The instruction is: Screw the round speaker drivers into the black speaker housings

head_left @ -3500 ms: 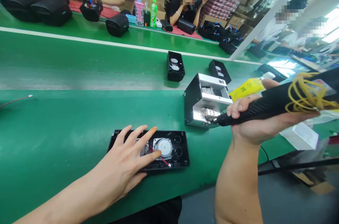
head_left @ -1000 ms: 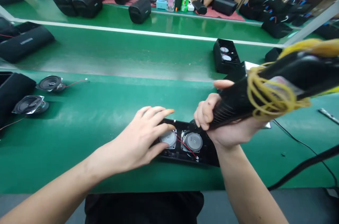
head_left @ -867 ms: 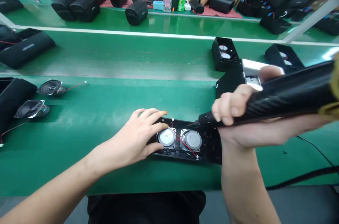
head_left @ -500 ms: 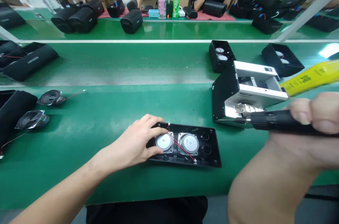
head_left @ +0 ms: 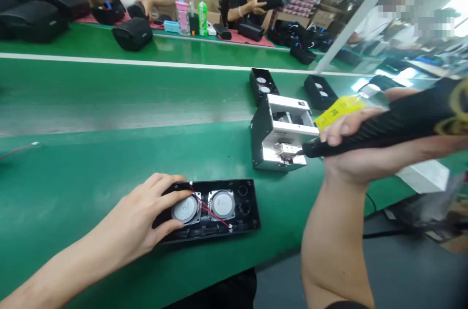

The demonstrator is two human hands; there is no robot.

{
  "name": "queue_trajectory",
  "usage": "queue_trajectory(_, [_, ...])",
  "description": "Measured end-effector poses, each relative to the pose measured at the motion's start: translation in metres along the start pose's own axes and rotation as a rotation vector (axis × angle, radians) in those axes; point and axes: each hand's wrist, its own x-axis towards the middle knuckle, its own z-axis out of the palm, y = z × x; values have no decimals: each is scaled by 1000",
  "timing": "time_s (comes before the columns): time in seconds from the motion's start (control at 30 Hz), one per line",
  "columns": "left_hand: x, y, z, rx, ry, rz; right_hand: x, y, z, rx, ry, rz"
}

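Note:
My left hand [head_left: 157,209] grips the left end of a black speaker panel [head_left: 245,223], its thumb and fingers curved around one of two round silver speaker drivers [head_left: 222,204]. Red wires with white plugs cross between the drivers. My right hand [head_left: 351,138] is wrapped around a black electric screwdriver [head_left: 387,121], held nearly level. Its bit end is at the front metal outlet of a black-and-white screw feeder [head_left: 288,128]; whether the bit touches a screw there I cannot tell.
Behind the feeder stand two open black speaker boxes [head_left: 263,86] [head_left: 321,92] and a yellow packet [head_left: 340,109]. Across the green bench [head_left: 109,99], people handle black speakers among bottles. A white box [head_left: 424,175] lies at right; a wire [head_left: 18,149] at left.
The view has swung to the right. My right hand has turned, and the screwdriver now slants down toward the feeder outlet. My left hand stays on the panel.

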Motion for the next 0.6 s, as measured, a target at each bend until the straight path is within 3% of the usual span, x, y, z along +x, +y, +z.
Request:
queue_trajectory(0.07, [-1,-4,4,-1,14,3,6,6,4,-51,36,-292])
queue_trajectory(0.1, [-2,-6,6,-3,18,1,7,8,3,-59,30,-343])
queue_trajectory(0.23, [-2,-7,7,-12,11,-16,10,13,-2,-68,-62,-215])
queue_trajectory(0.4, [-2,-7,6,-16,7,-34,8,18,-2,-117,25,-259])
queue_trajectory(0.6, [-2,-8,8,-29,19,-37,-2,10,1,-151,28,-194])
